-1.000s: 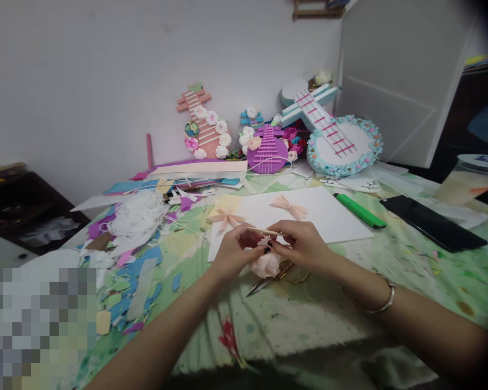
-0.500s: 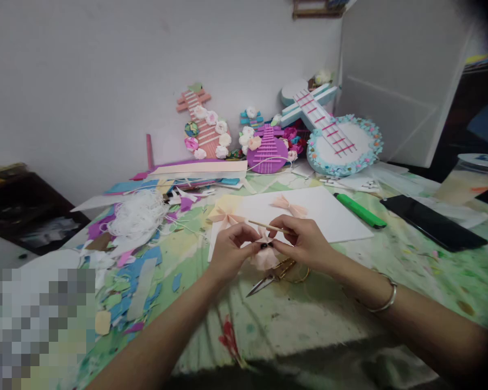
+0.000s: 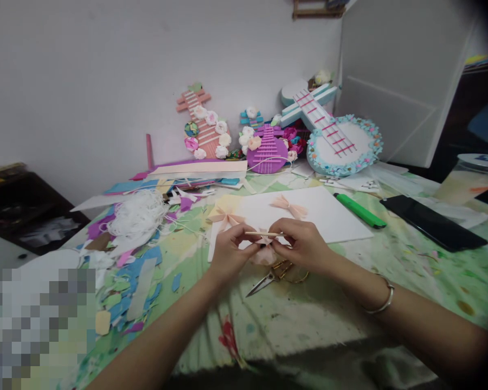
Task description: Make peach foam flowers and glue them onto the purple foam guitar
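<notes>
My left hand and my right hand meet over the front of the white sheet, fingers closed in pinches. Between them is a pale pink pleated paper flower, its lower petals fanned out below my thumbs. A thin wooden stick lies level across its top edge, spanning both hands' fingertips. Dark spots show at the flower near my thumb tips. Just beneath, gold-handled scissors rest on the cloth. Two similar bunched pink paper pieces lie beyond: one bow-like piece and another fanned piece at left.
A white sheet lies under the work, with a green marker and black phone to the right. White string and paper scraps cover the left. Decorated paper instruments lean on the wall behind.
The stick has swung from a slant in my right hand to level across the flower's top, its left end now at my left fingers. My right hand has shifted slightly.
</notes>
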The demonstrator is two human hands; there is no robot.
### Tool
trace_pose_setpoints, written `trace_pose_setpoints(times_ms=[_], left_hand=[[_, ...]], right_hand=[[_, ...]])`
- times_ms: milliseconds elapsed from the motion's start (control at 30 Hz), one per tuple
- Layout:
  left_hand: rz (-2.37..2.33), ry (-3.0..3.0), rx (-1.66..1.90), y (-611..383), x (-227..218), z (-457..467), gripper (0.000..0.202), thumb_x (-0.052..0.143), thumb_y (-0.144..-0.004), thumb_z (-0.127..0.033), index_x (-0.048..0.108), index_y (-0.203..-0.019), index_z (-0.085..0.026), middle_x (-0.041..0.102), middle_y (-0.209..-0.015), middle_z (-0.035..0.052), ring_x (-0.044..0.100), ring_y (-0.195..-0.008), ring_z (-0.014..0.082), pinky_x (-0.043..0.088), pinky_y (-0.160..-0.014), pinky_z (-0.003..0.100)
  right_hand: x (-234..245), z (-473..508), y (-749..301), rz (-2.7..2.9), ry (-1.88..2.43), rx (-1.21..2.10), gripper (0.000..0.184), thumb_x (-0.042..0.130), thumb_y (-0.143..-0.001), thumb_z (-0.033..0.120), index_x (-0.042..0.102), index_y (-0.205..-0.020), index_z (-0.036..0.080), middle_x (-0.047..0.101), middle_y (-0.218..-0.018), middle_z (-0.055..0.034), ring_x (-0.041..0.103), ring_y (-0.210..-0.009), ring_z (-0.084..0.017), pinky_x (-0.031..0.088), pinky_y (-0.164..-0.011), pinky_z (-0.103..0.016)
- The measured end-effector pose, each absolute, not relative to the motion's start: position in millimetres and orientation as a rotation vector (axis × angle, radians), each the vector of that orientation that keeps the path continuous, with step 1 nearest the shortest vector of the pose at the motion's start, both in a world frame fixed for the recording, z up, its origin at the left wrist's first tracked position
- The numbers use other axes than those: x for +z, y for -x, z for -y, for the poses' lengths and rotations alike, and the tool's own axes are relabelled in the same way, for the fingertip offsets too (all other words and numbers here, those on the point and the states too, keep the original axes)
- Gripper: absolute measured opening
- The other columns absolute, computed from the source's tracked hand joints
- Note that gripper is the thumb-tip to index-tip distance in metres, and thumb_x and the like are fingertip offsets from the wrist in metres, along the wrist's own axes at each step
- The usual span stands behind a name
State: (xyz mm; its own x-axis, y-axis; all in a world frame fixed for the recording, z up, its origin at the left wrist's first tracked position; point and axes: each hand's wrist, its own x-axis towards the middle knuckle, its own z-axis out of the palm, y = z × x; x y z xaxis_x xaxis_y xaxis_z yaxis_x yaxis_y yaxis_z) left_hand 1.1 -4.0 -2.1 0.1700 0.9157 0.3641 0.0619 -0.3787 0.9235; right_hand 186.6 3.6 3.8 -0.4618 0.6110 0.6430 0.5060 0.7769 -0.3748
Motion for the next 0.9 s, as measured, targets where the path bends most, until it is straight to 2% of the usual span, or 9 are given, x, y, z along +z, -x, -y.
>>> trace_pose_setpoints(times_ms=[167,333,500,667,800,900], left_hand=[[-1.064,-1.831,1.379,-0.9,-0.2,6.6,0.007,0.067,-0.067,-0.011,0.061,-0.069,-0.014,0.06,-0.066,-0.0006,0.057,-0.065,0.0102,0.046,-0.063,0.021],[-1.125,-1.98,1.4,-1.9,4.9,9.9,0.008,0.065,-0.067,-0.008,0.061,-0.068,-0.015,0.062,-0.065,-0.0011,0.058,-0.063,0.01,0.046,-0.062,0.02],[-1.182,-1.979,1.391,-2.6,5.2,10.2,0.008,0.064,-0.067,-0.008,0.06,-0.068,-0.015,0.062,-0.065,-0.0017,0.059,-0.063,0.0099,0.047,-0.062,0.02],[-1.231,-1.925,1.365,-3.2,4.8,9.0,0.008,0.066,-0.066,-0.009,0.06,-0.068,-0.015,0.062,-0.064,-0.002,0.059,-0.06,0.0096,0.048,-0.059,0.019],[-1.091,-1.863,1.316,-2.0,4.6,7.4,0.008,0.068,-0.068,-0.015,0.064,-0.075,-0.014,0.067,-0.074,0.0018,0.065,-0.069,0.0125,0.052,-0.066,0.021],[-1.038,-1.752,1.271,-1.0,4.2,7.4,0.017,0.069,-0.07,-0.023,0.067,-0.084,-0.014,0.07,-0.083,0.0052,0.067,-0.073,0.015,0.054,-0.068,0.023]], right_hand=[[0.8,-1.0,-185.4,2.15,0.891,0.153,0.011,0.055,-0.07,0.012,0.057,-0.078,0.018,0.057,-0.064,0.0041,0.044,-0.052,-0.006,0.032,-0.054,-0.018],[0.3,-0.4,-185.4,2.17,0.912,0.147,0.007,0.055,-0.073,0.015,0.057,-0.078,0.018,0.058,-0.064,0.0035,0.044,-0.051,-0.007,0.032,-0.053,-0.018],[-1.8,0.2,-183.8,2.15,0.958,0.06,0.001,0.056,-0.073,0.017,0.055,-0.073,0.017,0.054,-0.057,0.004,0.043,-0.049,-0.007,0.029,-0.051,-0.018],[-2.6,2.0,-181.7,2.153,0.961,0.063,0.003,0.056,-0.072,0.015,0.054,-0.072,0.017,0.053,-0.056,0.0042,0.044,-0.049,-0.007,0.029,-0.051,-0.017],[0.8,2.3,-182.8,2.144,0.956,0.167,0.004,0.055,-0.072,0.014,0.055,-0.073,0.017,0.054,-0.056,0.005,0.043,-0.048,-0.006,0.029,-0.05,-0.017],[5.1,1.9,-184.7,2.167,0.932,0.193,0.005,0.053,-0.076,0.015,0.057,-0.073,0.017,0.055,-0.058,0.0047,0.043,-0.048,-0.005,0.029,-0.05,-0.017]])
